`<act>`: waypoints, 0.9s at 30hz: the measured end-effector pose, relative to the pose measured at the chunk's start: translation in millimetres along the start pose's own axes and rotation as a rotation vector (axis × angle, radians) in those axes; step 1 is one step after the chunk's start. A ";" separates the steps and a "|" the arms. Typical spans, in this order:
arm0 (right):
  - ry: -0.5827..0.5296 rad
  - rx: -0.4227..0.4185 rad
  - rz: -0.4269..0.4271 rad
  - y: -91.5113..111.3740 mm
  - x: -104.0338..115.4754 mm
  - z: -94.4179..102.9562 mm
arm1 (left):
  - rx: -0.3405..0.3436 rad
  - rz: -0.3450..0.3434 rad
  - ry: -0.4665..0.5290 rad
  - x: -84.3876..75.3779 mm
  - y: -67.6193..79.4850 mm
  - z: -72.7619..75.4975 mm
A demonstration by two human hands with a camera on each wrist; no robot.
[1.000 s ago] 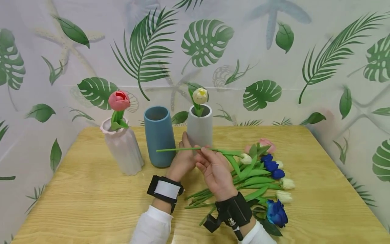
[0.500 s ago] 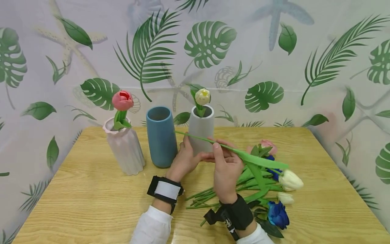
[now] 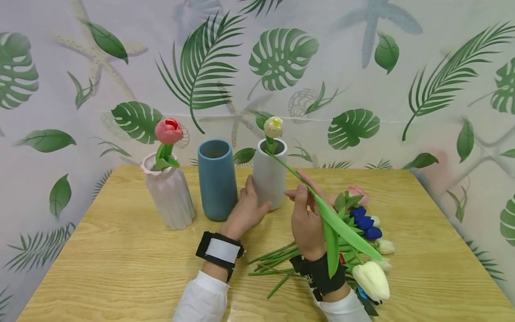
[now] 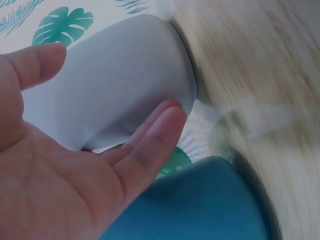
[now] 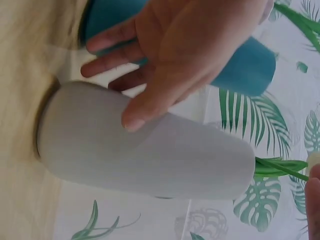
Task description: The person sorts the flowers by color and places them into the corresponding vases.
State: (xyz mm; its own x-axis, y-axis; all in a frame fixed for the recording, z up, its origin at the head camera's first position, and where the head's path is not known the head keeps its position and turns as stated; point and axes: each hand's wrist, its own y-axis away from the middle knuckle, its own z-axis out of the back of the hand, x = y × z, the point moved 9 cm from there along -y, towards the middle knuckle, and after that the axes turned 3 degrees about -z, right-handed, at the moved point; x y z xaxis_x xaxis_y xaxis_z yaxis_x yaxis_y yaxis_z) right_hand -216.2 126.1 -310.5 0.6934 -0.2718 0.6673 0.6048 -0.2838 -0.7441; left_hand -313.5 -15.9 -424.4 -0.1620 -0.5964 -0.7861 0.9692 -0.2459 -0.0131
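In the head view, my right hand [image 3: 310,223] pinches the green stem of a white tulip [image 3: 372,281] between thumb and fingers. The tulip slants, its bloom low toward me and its stem end at the rim of the white vase [image 3: 268,188]. Another white tulip [image 3: 273,128] stands in that vase. My left hand [image 3: 244,212] is at the white vase's left side. The left wrist view has this hand's fingers [image 4: 157,135] fairly straight and its thumb in front of the vase. Only a fingertip of my right hand shows in the right wrist view.
Left of the white vase stands a blue vase [image 3: 217,188]. Farther left, a pale pink vase [image 3: 170,201] holds a pink tulip [image 3: 169,130]. Several loose flowers, with blue tulips [image 3: 365,222] and a pink bloom [image 3: 357,195], lie on the wooden table [image 3: 132,268] under my right arm.
My right hand has turned the white tulip from level to slanting, its bloom swinging down toward me and its stem end rising to the white vase's rim. The left hand stays beside the vase.
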 end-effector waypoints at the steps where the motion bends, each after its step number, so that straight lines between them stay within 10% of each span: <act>1: 0.017 0.002 -0.003 -1.9 -0.5 0.4 | 0.003 -0.001 0.000 0.0 0.1 0.0; 10: 0.035 -0.020 0.024 -12.4 2.6 2.3 | 0.029 0.013 0.030 2.2 1.4 2.2; 19: 0.203 0.185 -0.109 -34.8 -7.9 -31.6 | 0.043 -0.017 0.019 0.4 -0.2 2.6; 27: 0.379 0.259 0.099 -69.7 13.3 -59.7 | 0.050 -0.021 0.020 3.4 -1.1 3.2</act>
State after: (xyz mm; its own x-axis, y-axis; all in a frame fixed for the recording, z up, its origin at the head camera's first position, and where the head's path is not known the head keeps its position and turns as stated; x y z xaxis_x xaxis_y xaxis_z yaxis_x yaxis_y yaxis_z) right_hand -272.5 87.4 -247.8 0.5902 -0.6160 0.5217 0.6539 -0.0141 -0.7565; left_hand -315.7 -20.1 -425.1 -0.1782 -0.5758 -0.7980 0.9550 -0.2964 0.0007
